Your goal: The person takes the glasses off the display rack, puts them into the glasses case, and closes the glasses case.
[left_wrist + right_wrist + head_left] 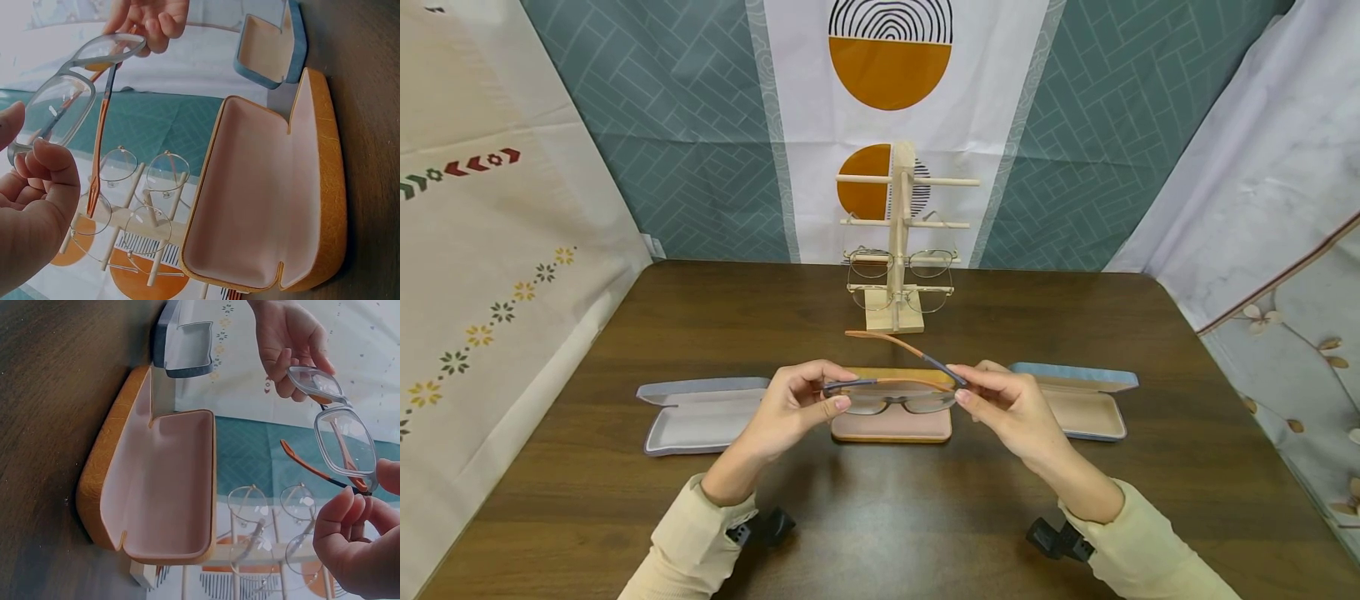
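A pair of glasses [896, 401] with a grey frame and dark, orange-tipped temples is held up between both hands. My left hand [797, 408] pinches its left end between thumb and fingers; my right hand [1011, 408] pinches the right end near the hinge. One temple lies folded across behind the lenses, while the other angles away from the frame, partly folded. Below and behind the glasses, an open mustard-yellow case [331, 187] with pink lining stands on the table. In the right wrist view, this case [103, 478] has nothing inside.
Open cases flank the yellow one: a grey-blue case [703, 417] at left, a blue case [1082, 412] with beige lining at right. Behind them stands a wooden rack [902, 208] bearing thin wire-rimmed glasses. Fabric hangs around the dark wooden table [895, 517].
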Demonstrator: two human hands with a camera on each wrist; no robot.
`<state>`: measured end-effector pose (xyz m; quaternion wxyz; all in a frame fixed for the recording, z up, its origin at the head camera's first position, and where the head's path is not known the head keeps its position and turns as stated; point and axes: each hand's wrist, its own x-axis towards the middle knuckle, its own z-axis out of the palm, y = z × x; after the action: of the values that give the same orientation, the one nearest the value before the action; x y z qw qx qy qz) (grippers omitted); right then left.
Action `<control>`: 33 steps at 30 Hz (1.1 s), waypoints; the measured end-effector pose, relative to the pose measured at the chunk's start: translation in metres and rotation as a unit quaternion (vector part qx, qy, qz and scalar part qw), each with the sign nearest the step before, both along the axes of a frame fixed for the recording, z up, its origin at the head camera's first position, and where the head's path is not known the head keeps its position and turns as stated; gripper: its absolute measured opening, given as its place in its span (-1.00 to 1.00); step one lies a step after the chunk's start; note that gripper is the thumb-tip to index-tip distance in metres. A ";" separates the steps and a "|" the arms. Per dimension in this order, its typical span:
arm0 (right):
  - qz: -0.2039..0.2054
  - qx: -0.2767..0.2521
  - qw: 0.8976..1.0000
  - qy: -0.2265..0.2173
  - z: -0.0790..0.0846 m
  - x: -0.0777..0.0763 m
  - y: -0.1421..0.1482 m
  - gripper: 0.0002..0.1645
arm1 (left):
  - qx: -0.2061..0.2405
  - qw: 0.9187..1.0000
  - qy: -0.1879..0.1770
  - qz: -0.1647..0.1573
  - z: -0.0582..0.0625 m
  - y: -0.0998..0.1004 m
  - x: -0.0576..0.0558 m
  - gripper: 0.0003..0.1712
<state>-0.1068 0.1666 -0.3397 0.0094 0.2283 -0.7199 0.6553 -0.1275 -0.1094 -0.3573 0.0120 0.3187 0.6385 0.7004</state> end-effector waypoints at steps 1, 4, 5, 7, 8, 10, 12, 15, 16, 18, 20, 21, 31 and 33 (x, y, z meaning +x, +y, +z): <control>0.000 0.000 1.000 0.001 0.000 0.000 0.000 -0.66 | 0.000 1.000 -0.001 0.000 0.000 0.000 0.000 -0.76; 0.003 0.000 1.000 0.004 0.001 0.000 -0.001 -0.66 | 0.000 1.000 -0.001 0.001 0.000 0.000 0.000 -0.76; 0.003 0.001 1.000 0.004 0.001 0.000 -0.001 -0.66 | -0.001 1.000 -0.001 0.001 0.000 0.000 0.000 -0.76; 0.003 0.001 1.000 0.004 0.001 0.000 -0.001 -0.66 | -0.001 1.000 0.000 0.001 0.000 0.000 0.000 -0.76; 0.004 0.000 1.000 0.004 0.001 0.000 -0.001 -0.66 | -0.001 1.000 0.000 0.002 0.000 0.000 0.000 -0.76; 0.005 0.001 1.000 0.006 0.001 0.000 -0.001 -0.66 | -0.001 1.000 0.001 0.001 0.000 0.000 0.001 -0.76; 0.006 0.002 1.000 0.007 0.001 0.000 -0.001 -0.66 | -0.001 1.000 0.001 0.000 0.000 0.000 0.001 -0.76; 0.009 0.004 1.000 0.011 0.000 0.000 -0.001 -0.66 | -0.001 1.000 0.001 0.000 0.000 -0.001 0.001 -0.76; 0.009 0.004 1.000 0.012 0.001 0.000 -0.001 -0.66 | -0.001 1.000 0.001 0.001 0.000 -0.001 0.001 -0.76; 0.009 0.005 1.000 0.012 0.001 0.000 -0.001 -0.66 | -0.002 1.000 0.000 0.002 0.000 -0.001 0.001 -0.76; 0.007 0.006 1.000 0.013 0.001 0.000 -0.001 -0.67 | -0.005 1.000 0.000 0.005 0.000 -0.001 0.001 -0.77; 0.006 0.006 1.000 0.013 0.000 0.000 -0.001 -0.67 | -0.005 1.000 -0.001 0.006 0.000 -0.001 0.001 -0.76; 0.000 -0.007 0.999 0.044 -0.003 -0.001 -0.004 -0.73 | 0.021 0.999 -0.017 0.029 0.002 0.000 0.003 -0.65; -0.002 -0.009 0.999 0.045 -0.003 -0.001 -0.004 -0.73 | 0.023 0.999 -0.022 0.040 0.003 0.001 0.003 -0.61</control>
<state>-0.1073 0.1627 -0.3428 0.0450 0.2558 -0.7131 0.6512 -0.1242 -0.1085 -0.3546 -0.0092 0.2780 0.6341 0.7215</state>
